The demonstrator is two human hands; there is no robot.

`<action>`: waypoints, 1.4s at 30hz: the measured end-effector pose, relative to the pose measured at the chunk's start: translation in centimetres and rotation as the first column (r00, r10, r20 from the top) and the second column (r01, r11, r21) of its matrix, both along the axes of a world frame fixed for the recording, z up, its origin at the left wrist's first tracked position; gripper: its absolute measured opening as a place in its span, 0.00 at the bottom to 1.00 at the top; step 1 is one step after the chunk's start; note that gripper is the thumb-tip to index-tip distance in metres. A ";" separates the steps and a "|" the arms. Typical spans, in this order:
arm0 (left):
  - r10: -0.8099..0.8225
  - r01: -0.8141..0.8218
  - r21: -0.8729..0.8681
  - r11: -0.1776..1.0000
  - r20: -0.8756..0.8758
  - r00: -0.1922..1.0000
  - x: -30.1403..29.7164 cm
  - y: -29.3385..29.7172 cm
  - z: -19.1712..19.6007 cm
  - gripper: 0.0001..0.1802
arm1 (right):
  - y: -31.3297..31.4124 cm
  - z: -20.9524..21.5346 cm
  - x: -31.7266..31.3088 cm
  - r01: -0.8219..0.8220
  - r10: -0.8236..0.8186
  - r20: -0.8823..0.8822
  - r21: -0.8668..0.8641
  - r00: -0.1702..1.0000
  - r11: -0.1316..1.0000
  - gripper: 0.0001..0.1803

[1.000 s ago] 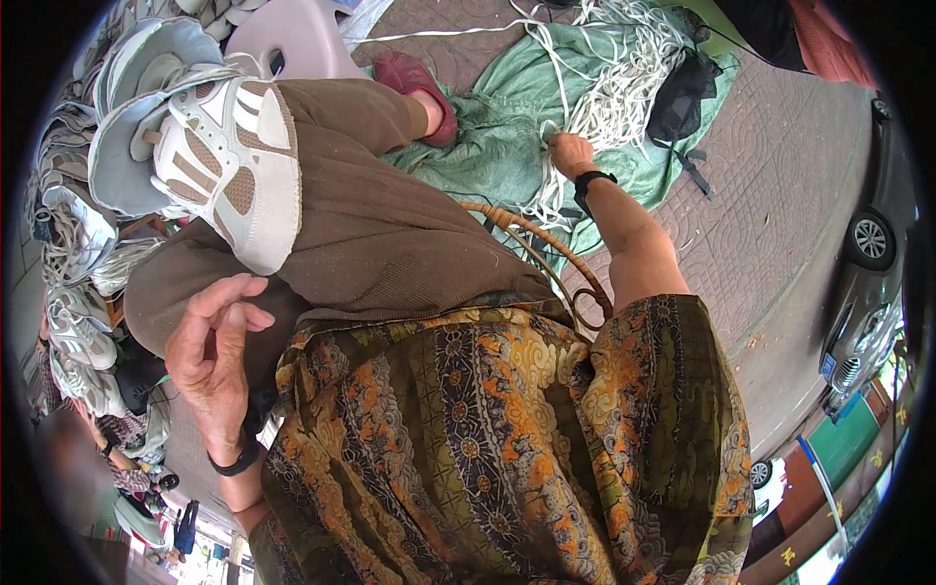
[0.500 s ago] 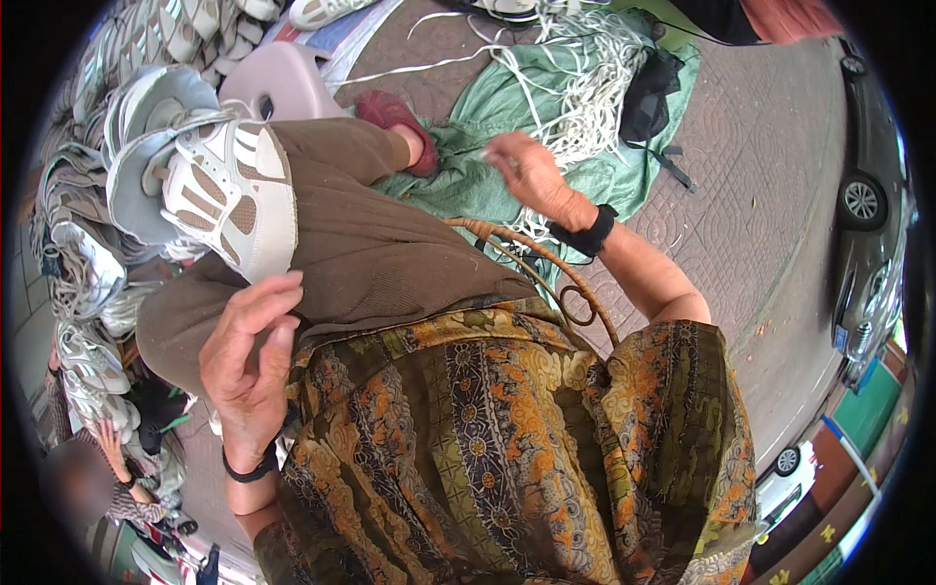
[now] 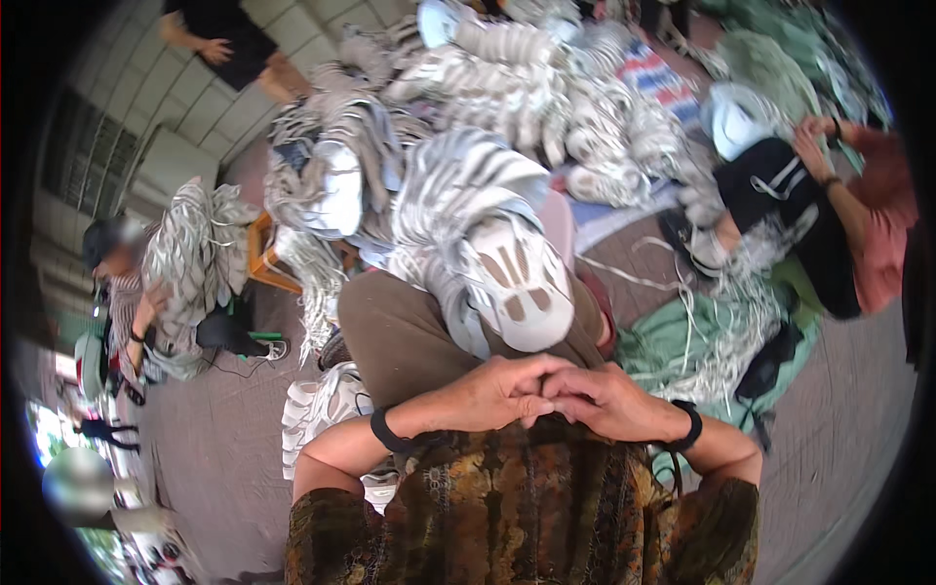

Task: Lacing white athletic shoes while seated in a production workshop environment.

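My left hand (image 3: 507, 392) and my right hand (image 3: 616, 398) meet in front of my waist, fingertips against each other. Their fingers are bent and pressed together; anything pinched between them is too small or hidden to make out. Just beyond them, on my brown-trousered lap, rests a long nested stack of white and grey shoe uppers (image 3: 458, 190). Its nearest upper (image 3: 526, 292) shows a white toe with beige mesh panels, close to my hands but not touched by them.
More uppers (image 3: 478, 93) are heaped beyond my knees. To the right, a green cloth (image 3: 655, 341) bears tangled white laces (image 3: 717, 351), near a seated person in a pink sleeve (image 3: 882, 210). Another person sits left beside stacked uppers (image 3: 190, 239) and a wooden stool (image 3: 265, 255).
Both hands have come together from apart: the left from beside the uppers, the right from over the green cloth. The view has swung left and up, bringing more heaps and people in.
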State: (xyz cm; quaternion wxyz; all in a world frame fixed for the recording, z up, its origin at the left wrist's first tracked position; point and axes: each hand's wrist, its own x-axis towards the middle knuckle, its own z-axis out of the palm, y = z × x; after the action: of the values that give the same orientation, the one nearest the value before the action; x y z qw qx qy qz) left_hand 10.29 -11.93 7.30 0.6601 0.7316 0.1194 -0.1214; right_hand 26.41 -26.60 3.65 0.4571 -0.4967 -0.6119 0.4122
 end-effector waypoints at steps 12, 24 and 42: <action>0.833 -0.883 -0.196 0.427 0.464 0.301 -21.1 15.0 9.2 0.13 | -3.3 4.3 9.2 0.154 -0.148 0.043 -0.289 0.988 0.945 0.08; 0.765 -0.854 -0.266 0.446 0.609 0.210 -41.8 20.6 16.4 0.26 | -0.8 1.3 13.2 0.325 -0.318 0.850 0.186 0.419 0.927 0.05; 0.593 -0.910 0.046 0.412 0.745 0.306 -35.6 10.9 14.0 0.25 | 3.4 -5.7 14.1 0.521 -0.550 0.575 0.236 0.606 0.821 0.08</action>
State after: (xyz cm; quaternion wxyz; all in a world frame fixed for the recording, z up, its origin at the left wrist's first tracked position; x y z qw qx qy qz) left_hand -25.27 -1.06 21.33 0.4335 0.7048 0.2581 0.4988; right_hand 40.54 -23.22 -2.01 0.3430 -0.7528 -0.5590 0.0561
